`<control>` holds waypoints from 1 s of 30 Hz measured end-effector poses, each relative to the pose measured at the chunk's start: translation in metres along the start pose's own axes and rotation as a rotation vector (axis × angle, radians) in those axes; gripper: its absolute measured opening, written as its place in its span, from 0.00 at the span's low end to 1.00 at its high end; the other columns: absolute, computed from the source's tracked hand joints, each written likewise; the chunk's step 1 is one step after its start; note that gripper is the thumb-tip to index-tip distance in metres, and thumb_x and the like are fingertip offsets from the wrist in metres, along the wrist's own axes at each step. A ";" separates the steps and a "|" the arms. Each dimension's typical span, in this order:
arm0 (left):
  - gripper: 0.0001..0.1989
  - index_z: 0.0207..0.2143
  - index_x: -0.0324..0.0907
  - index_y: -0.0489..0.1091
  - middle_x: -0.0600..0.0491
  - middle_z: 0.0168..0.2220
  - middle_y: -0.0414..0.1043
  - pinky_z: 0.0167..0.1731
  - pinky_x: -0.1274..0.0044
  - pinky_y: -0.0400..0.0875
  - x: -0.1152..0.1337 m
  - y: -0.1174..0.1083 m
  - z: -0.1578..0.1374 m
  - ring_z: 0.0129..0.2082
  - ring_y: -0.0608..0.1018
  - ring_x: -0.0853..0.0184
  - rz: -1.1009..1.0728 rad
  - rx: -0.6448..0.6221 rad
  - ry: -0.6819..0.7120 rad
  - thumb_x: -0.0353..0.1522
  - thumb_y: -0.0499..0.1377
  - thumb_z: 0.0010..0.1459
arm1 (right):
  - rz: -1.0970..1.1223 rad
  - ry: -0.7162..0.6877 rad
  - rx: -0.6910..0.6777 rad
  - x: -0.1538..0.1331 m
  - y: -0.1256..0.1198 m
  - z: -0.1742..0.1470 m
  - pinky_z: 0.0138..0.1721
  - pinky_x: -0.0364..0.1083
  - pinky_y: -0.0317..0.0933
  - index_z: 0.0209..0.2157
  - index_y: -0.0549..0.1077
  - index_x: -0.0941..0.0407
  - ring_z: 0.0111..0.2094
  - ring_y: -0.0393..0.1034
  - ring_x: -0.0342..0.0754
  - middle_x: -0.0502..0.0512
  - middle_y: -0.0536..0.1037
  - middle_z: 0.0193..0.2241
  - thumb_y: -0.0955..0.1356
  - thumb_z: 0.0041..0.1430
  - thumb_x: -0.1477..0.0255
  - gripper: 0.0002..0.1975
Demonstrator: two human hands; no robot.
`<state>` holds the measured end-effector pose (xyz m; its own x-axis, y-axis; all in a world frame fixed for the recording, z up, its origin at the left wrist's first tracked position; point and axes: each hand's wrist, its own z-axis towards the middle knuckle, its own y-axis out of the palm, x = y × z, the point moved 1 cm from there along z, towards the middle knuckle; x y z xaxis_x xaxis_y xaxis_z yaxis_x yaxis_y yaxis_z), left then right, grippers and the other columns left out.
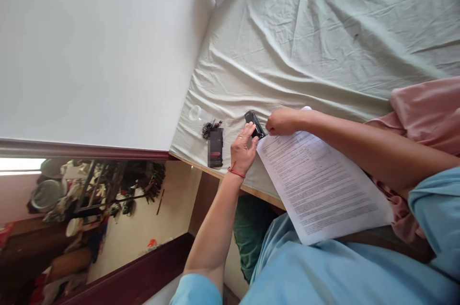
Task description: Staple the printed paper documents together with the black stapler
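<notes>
At the table's left part lies a small black desk tool (259,131), like a stapler or a hole punch; I cannot tell which. My left hand (243,151), with a red string at the wrist, rests on it with fingers stretched out and thumb apart. Beside the tool, my right hand (285,121) is closed at the top edge of the printed paper sheets (323,185), its fingertips curled under. The corner of the paper reaches the tool's near end. The lower part of the sheets hangs over the table edge toward my lap.
Left of my hands lie a black-and-red box (215,149), a dark tangled cable (209,128) and a clear plastic cup (196,113). A pale wrinkled cloth (305,46) covers the table. Pink fabric (427,108) lies at right. A white wall (97,51) borders the table.
</notes>
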<state>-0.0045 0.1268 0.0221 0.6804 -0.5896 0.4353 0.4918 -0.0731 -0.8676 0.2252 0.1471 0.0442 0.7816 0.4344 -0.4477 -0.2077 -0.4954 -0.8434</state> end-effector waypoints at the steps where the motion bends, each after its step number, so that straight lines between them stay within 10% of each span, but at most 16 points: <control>1: 0.20 0.63 0.45 0.74 0.44 0.67 0.74 0.70 0.59 0.68 0.001 -0.002 0.000 0.69 0.74 0.56 -0.017 -0.009 -0.009 0.39 0.56 0.74 | 0.006 -0.018 -0.009 -0.001 0.000 0.000 0.38 0.48 0.55 0.41 0.84 0.56 0.38 0.74 0.51 0.60 0.84 0.41 0.65 0.67 0.72 0.14; 10: 0.33 0.67 0.43 0.61 0.36 0.68 0.69 0.63 0.63 0.75 0.020 -0.007 -0.050 0.65 0.77 0.55 -0.438 0.239 -0.402 0.55 0.52 0.72 | 0.212 -0.299 0.062 -0.015 -0.024 -0.024 0.43 0.47 0.58 0.37 0.82 0.54 0.37 0.70 0.49 0.57 0.84 0.39 0.65 0.69 0.72 0.13; 16: 0.31 0.61 0.44 0.71 0.42 0.57 0.80 0.57 0.65 0.80 0.062 0.003 -0.100 0.56 0.82 0.56 -0.824 -0.014 -0.537 0.56 0.52 0.71 | 0.292 -0.208 0.278 -0.002 -0.041 -0.032 0.41 0.46 0.58 0.36 0.82 0.55 0.34 0.69 0.47 0.55 0.83 0.34 0.64 0.69 0.70 0.14; 30: 0.30 0.41 0.42 0.82 0.47 0.38 0.84 0.46 0.66 0.79 0.074 0.007 -0.135 0.40 0.83 0.57 -0.613 0.088 -0.681 0.58 0.57 0.68 | 0.318 -0.007 0.340 0.006 -0.041 -0.028 0.39 0.46 0.59 0.41 0.83 0.55 0.35 0.72 0.47 0.55 0.83 0.37 0.65 0.70 0.65 0.15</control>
<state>-0.0242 -0.0260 0.0160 0.4459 0.1349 0.8849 0.8928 -0.1385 -0.4287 0.2546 0.1489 0.0848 0.6440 0.3065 -0.7010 -0.6185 -0.3308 -0.7128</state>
